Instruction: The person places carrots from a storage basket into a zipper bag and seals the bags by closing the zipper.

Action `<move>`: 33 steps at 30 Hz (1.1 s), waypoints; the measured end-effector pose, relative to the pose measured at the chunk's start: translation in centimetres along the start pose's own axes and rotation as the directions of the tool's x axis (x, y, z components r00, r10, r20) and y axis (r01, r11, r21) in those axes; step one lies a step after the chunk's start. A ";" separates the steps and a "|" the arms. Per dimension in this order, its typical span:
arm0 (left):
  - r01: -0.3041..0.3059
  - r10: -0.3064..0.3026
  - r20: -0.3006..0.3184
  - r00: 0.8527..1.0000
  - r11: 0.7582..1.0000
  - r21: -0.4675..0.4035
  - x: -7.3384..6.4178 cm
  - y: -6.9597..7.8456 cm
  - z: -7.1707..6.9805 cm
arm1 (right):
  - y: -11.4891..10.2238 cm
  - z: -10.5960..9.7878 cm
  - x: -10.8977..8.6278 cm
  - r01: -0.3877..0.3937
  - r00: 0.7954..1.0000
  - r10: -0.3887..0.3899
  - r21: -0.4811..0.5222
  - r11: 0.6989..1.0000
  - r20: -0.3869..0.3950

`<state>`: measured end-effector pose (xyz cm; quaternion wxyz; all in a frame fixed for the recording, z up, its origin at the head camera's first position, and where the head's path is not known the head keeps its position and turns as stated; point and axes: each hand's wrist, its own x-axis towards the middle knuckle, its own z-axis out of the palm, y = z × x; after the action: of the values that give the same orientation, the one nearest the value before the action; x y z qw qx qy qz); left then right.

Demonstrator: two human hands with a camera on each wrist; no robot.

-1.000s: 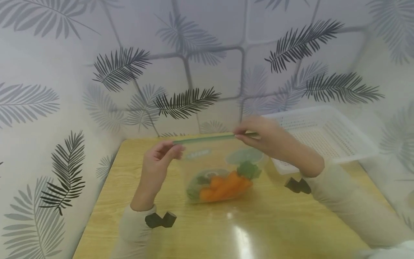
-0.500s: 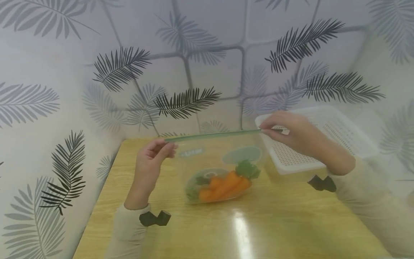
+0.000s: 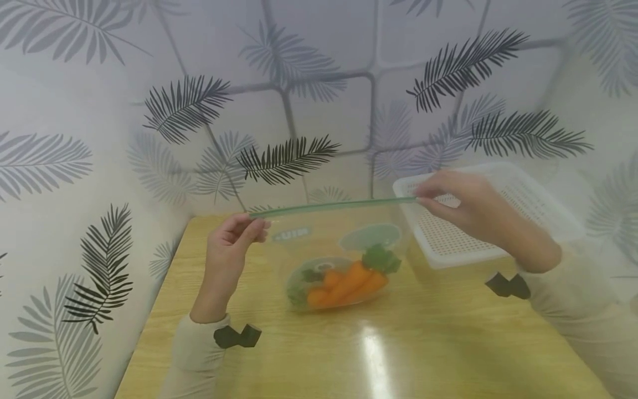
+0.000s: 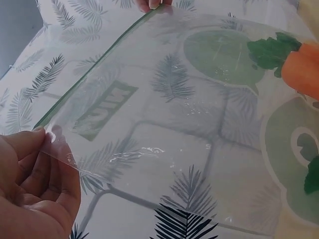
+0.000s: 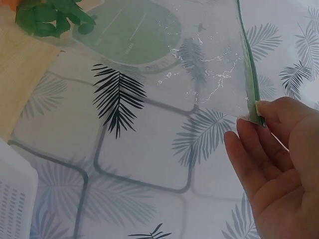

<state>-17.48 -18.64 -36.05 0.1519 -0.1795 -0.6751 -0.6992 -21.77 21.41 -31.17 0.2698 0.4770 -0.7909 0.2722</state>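
A clear zip-top bag (image 3: 319, 244) with a green closure strip (image 3: 329, 205) hangs upright between my hands over the table. Printed carrots or real ones cannot be told apart for certain; orange carrots (image 3: 349, 285) with green leaves (image 3: 381, 259) show low in the bag. My left hand (image 3: 227, 260) pinches the strip's left end between thumb and fingers. At the opposite top corner, my right hand (image 3: 463, 205) pinches the strip's right end, also seen close up in the right wrist view. The strip runs nearly straight between them.
A white perforated plastic basket (image 3: 428, 244) stands at the table's back right, behind my right hand. The wooden table (image 3: 423, 343) meets a leaf-patterned wall covering (image 3: 319, 122) at its back edge.
My right hand has slid right along the green strip to the bag's right corner. My left hand has shifted slightly left, keeping its pinch.
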 end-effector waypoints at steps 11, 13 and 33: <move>0.040 -0.041 0.024 0.999 0.999 0.035 0.1 -0.2 -0.8 | -0.1 1.8 -0.5 -0.059 0.997 0.056 0.056 0.997 0.052; 0.055 -0.059 0.057 0.997 0.997 0.062 0.2 -0.2 -1.1 | -0.2 1.8 -0.5 -0.096 0.994 0.092 0.071 0.993 0.057; 0.126 -0.155 0.202 0.967 0.980 0.152 4.3 0.3 -2.7 | 0.2 1.3 1.3 -0.306 0.948 0.302 0.023 0.952 0.099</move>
<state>-21.32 -21.20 -33.86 0.0408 -0.1940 -0.7453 -0.6365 -22.71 19.87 -31.23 0.1780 0.3670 -0.8614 0.3028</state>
